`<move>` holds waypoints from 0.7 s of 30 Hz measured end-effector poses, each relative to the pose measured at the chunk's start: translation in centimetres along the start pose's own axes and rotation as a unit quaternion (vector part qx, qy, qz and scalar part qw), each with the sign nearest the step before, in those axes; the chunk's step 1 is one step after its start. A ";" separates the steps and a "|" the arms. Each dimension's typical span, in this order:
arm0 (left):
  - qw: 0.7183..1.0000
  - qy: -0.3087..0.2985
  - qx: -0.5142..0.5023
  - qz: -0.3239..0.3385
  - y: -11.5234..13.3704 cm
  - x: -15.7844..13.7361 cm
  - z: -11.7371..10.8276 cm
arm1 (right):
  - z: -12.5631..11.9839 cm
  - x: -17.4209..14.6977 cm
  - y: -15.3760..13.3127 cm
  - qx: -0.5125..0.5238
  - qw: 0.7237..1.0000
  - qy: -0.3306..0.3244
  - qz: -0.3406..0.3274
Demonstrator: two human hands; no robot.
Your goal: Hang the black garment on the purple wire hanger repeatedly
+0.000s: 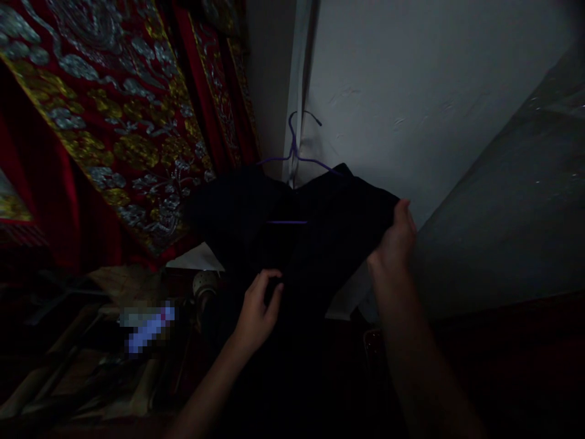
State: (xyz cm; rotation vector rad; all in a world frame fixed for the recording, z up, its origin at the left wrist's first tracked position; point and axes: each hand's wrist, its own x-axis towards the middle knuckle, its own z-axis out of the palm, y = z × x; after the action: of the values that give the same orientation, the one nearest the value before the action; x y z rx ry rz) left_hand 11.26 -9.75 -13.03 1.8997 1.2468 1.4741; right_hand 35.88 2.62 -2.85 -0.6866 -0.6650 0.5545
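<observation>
A very dark shirt (338,225) hangs in front of me on a thin purple hanger (294,152), its neckline wide and low. The hook of the hanger rises against the pale wall, and part of the lower bar shows through the neck. My left hand (261,308) is at the front of the shirt, just below the neckline, with thumb and forefinger closed on the cloth. At the right sleeve edge, my right hand (397,238) grips the fabric, its thumb upward. Deep shadow hides the shirt's lower part.
Red cloth (132,122) with gold and silver embroidery hangs at the left. A pale wall (402,91) stands behind the hanger, with a grey, shiny sheet-like surface (512,201) at right. Lower left are a wooden frame (146,384) and a blurred-out blue-white item (148,329).
</observation>
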 end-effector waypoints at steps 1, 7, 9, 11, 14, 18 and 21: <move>1.000 0.004 -0.016 -0.015 0.0 -0.4 0.3 | -1.1 -1.0 0.0 -0.004 1.000 0.006 0.020; 0.961 0.106 -0.207 -0.149 -0.1 -4.1 3.3 | -4.6 -7.0 0.8 -0.043 0.993 0.045 0.105; 0.939 0.157 -0.252 -0.175 -0.4 -5.2 3.9 | -5.5 -8.9 1.1 -0.066 0.995 0.058 0.047; 0.926 0.186 -0.264 -0.198 -1.0 -6.1 4.2 | -6.8 -11.4 1.4 -0.096 0.990 0.101 -0.006; 0.935 0.149 -0.246 -0.209 -1.9 -6.9 4.3 | -8.2 -16.4 2.0 -0.147 0.980 0.132 0.031; 0.956 0.083 -0.208 -0.190 -2.4 -7.3 4.2 | -7.7 -21.4 3.0 -0.207 0.923 -0.218 0.241; 0.958 0.103 -0.190 -0.188 -2.3 -7.3 3.7 | -6.9 -21.7 3.6 -0.234 0.868 -0.341 0.274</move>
State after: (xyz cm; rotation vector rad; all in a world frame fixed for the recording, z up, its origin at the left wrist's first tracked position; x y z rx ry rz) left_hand 13.60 -14.06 -19.95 1.2113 1.2214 1.5880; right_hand 25.57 -11.94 -17.44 -1.1681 -1.3081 1.2149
